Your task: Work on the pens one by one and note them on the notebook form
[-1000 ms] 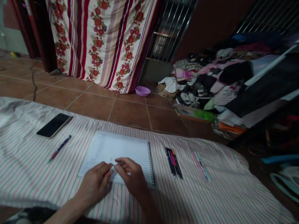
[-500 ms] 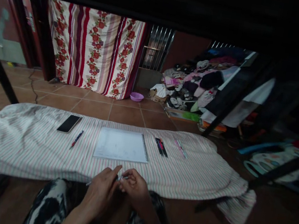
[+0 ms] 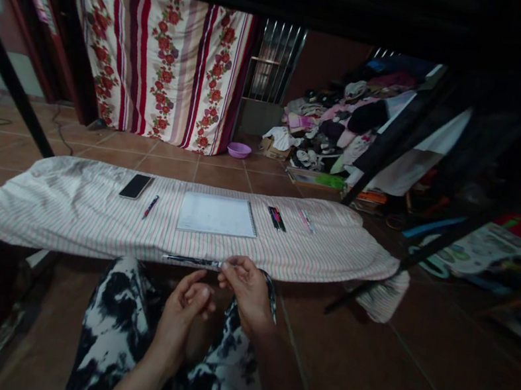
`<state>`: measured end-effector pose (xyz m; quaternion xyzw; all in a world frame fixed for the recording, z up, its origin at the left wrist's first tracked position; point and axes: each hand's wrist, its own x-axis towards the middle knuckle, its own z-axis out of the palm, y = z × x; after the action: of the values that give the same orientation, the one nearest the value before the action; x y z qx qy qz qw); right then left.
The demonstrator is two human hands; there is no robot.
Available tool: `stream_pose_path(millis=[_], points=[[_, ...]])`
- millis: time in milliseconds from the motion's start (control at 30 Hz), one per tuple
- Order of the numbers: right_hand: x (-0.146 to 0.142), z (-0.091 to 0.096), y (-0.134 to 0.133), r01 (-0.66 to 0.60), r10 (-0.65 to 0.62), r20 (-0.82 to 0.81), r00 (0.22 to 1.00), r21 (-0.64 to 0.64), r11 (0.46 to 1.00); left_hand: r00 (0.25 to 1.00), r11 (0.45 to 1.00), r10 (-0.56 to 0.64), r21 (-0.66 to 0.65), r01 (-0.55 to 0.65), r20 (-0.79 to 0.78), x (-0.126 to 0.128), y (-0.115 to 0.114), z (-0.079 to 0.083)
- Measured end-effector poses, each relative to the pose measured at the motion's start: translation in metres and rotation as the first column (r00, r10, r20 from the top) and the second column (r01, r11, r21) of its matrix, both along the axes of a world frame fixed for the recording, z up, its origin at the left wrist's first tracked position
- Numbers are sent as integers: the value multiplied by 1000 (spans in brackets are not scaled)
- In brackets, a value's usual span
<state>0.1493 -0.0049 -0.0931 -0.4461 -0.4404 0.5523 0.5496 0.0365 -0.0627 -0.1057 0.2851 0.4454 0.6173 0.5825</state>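
My right hand (image 3: 248, 287) pinches one end of a dark pen (image 3: 191, 260), which lies level and points left, just in front of the near edge of the striped cloth (image 3: 61, 207). My left hand (image 3: 185, 308) hovers below it over my lap with the fingers curled against the thumb; what they hold, if anything, is hidden. A white spiral notebook (image 3: 219, 215) lies open on the cloth beyond the hands. My legs in black-and-white patterned trousers (image 3: 116, 324) stretch under the cloth's edge.
On the cloth lie a black phone (image 3: 136, 186), a red-and-blue pen (image 3: 151, 206), a bunch of dark pens (image 3: 276, 218) and lighter pens (image 3: 307, 221). Slanted black metal bars (image 3: 9, 77) flank the cloth. Beyond are a floral curtain (image 3: 162, 63), a purple bowl (image 3: 239, 149) and a clothes pile (image 3: 337, 128).
The view pulled back from the notebook. Both hands left the page and came toward my lap holding a pen together; now only the right hand holds it and the left has dropped away.
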Motion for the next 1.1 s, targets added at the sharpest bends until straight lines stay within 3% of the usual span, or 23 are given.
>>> stream_pose_path(millis=[67,167,367,500,1100], points=[[-3,1,-6,-32,32,8,999,14,999,986,999,37,3,-38,160,-4,-1,6],[-8,-4,-9,-74,74,11,997,13,997,961,999,43,-26,-37,274,-12,3,13],[-7,-21,-11,-124,122,-34,992,-52,991,942,983,111,-177,-57,315,-14,14,12],[-1,-22,-13,-140,140,-13,990,-43,989,939,964,160,-251,-83,304,-14,21,11],[-5,-15,-21,-131,126,213,969,14,991,943,968,157,-236,-88,294,-27,16,10]])
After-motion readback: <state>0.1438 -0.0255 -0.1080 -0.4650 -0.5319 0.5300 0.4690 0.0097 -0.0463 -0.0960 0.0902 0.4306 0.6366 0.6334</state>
